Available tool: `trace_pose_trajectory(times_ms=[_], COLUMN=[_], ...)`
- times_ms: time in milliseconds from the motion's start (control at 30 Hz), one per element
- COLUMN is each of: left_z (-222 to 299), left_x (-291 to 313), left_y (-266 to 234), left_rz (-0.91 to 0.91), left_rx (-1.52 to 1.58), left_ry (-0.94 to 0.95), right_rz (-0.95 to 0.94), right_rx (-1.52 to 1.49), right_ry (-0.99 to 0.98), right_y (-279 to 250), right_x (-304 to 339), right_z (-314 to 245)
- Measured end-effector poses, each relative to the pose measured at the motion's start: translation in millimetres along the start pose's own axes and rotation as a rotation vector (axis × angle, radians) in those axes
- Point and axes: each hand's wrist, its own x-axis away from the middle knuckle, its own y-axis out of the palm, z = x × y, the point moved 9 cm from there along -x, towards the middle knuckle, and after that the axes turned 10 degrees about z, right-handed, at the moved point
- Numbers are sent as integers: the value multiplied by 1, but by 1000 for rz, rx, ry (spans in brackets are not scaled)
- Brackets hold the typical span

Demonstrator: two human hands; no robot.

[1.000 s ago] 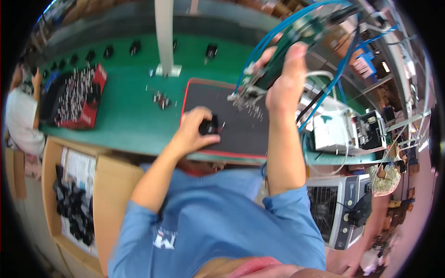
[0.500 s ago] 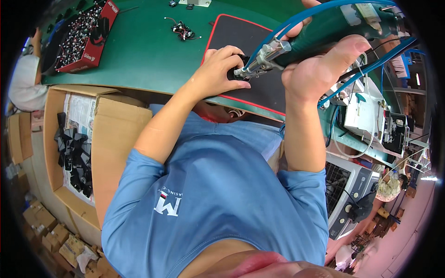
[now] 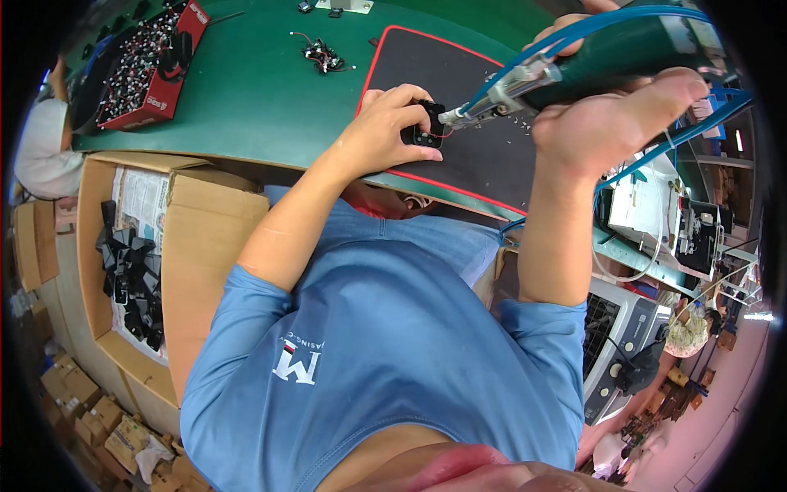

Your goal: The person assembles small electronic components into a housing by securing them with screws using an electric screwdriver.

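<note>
My left hand (image 3: 384,129) rests at the left side of the black mat (image 3: 471,160) and grips a small black plastic housing (image 3: 428,135) between thumb and fingers. A thin red wire shows inside the housing. My right hand (image 3: 602,119) is wrapped around a thick dark green power screwdriver (image 3: 623,57) with a clear and metal nose and a blue air hose (image 3: 590,18). The screwdriver is tilted, its tip just right of the housing; I cannot tell whether they touch. Several tiny screws (image 3: 515,123) lie scattered on the mat below the tool.
A red box (image 3: 152,107) full of small wired parts stands at the far left of the green table (image 3: 254,82). A bundle of wired parts (image 3: 324,57) lies left of the mat. Beside me is an open carton (image 3: 123,328) with black parts. White equipment (image 3: 643,201) stands right.
My right hand has drawn the screwdriver right and away from the housing, so the housing and its red wire show more. My left hand stays nearly in place, still gripping it.
</note>
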Motion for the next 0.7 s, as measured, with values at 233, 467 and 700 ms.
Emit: trace_pose_trajectory(times_ms=[233, 467, 700], left_z=[2, -1, 0], left_x=[0, 1, 1], left_y=[-4, -2, -3], left_rz=[44, 40, 52], left_rx=[21, 30, 11], left_ry=[-4, -14, 0], right_rz=[116, 170, -17], right_rx=[-69, -16, 26], right_ry=[102, 204, 231], right_y=[1, 19, -1], right_x=[-29, -10, -4], right_z=[-6, -15, 7])
